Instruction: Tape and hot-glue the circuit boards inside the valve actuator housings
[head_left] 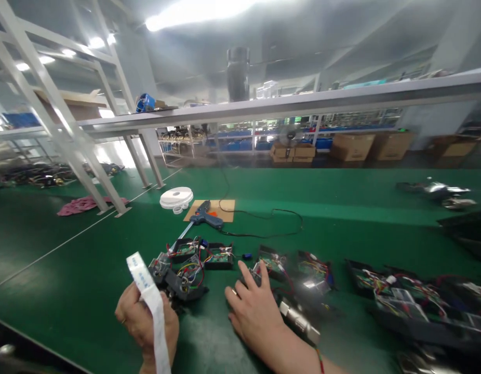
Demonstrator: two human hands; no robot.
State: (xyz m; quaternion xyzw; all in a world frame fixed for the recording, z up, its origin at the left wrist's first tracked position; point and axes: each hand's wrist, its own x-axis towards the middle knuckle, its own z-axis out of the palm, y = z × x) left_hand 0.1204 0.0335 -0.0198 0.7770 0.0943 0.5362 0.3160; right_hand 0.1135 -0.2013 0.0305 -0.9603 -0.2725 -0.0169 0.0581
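My left hand is closed around a white strip with faint blue print, which stands up past the fingers and trails down over the wrist. Just beyond that hand lies a black housing with wires and a clear cover. My right hand is open, palm down, with index and middle fingers stretched toward an open black case with a green circuit board. Whether the fingertips touch it I cannot tell. Beside the right wrist rests a shiny metal cylinder.
More wired black housings lie at the right. A glue gun rests on a cardboard piece, its black cable looping right. Left of it are a white round lid and a pink cloth. A shelf on white posts spans the green bench.
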